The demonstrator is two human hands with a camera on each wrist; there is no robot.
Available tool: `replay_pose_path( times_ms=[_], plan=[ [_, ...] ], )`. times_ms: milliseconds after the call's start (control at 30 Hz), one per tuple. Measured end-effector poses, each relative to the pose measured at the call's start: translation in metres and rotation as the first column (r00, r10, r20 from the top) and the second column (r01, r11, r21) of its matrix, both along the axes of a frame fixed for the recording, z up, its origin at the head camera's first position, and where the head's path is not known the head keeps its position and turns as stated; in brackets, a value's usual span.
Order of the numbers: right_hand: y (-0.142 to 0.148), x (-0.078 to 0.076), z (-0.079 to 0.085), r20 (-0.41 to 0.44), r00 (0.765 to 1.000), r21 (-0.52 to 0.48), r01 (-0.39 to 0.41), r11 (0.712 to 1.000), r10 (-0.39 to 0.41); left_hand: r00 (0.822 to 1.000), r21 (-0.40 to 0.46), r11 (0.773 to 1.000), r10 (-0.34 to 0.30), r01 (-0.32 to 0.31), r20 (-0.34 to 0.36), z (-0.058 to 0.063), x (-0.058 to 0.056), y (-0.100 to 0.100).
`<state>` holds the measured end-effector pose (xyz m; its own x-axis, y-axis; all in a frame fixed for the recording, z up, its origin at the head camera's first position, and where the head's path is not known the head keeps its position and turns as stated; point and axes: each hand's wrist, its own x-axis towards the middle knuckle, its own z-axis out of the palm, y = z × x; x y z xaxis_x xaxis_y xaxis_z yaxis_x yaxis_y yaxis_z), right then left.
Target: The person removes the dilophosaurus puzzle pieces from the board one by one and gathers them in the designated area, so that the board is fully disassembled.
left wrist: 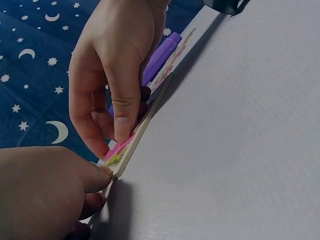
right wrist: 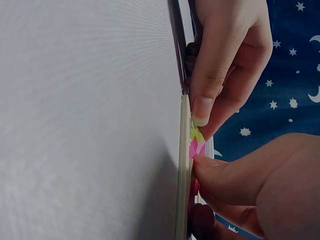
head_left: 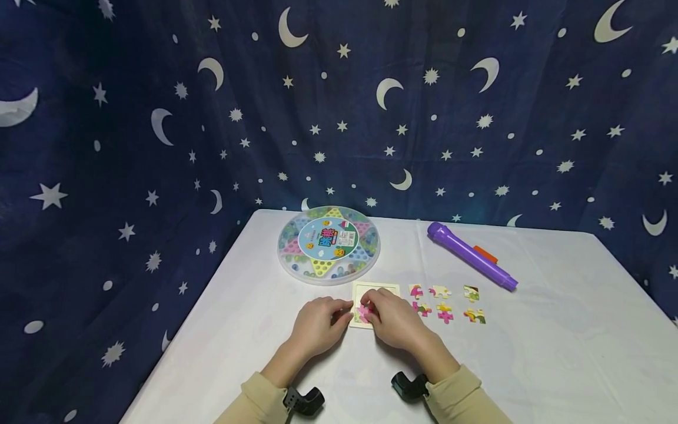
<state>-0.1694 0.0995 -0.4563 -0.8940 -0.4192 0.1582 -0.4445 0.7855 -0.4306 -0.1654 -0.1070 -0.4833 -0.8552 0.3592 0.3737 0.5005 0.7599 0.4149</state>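
Observation:
A small square puzzle tray [head_left: 392,286] with a pale wooden rim lies on the table, partly covered by my hands. At its left edge, my left hand [head_left: 319,325] grips the rim between thumb and fingers. My right hand [head_left: 398,319] reaches over the tray from the right, thumb and forefinger pinching a pink puzzle piece [head_left: 364,312] at the tray's lower left. Pink and green printing [right wrist: 197,142] shows between the two hands in the right wrist view. How well the piece is seated cannot be seen.
Several loose puzzle pieces [head_left: 445,312] lie right of the tray in two rows. Behind it sits a round Chinese checkers box [head_left: 293,274] with marbles. A purple toy microphone-like stick [head_left: 471,255] lies at the back right, beside an orange object [head_left: 485,254].

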Motion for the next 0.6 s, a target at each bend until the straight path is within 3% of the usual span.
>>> replay_pose_path(
  times_ms=[600],
  plan=[
    [0.0027, -0.0021, 0.0022, 0.019, 0.999, -0.056, -0.036, 0.998, 0.037, 1.0, 0.01, 1.0, 0.003, -0.003, -0.003, -0.0002, 0.0001, 0.0007]
  ],
)
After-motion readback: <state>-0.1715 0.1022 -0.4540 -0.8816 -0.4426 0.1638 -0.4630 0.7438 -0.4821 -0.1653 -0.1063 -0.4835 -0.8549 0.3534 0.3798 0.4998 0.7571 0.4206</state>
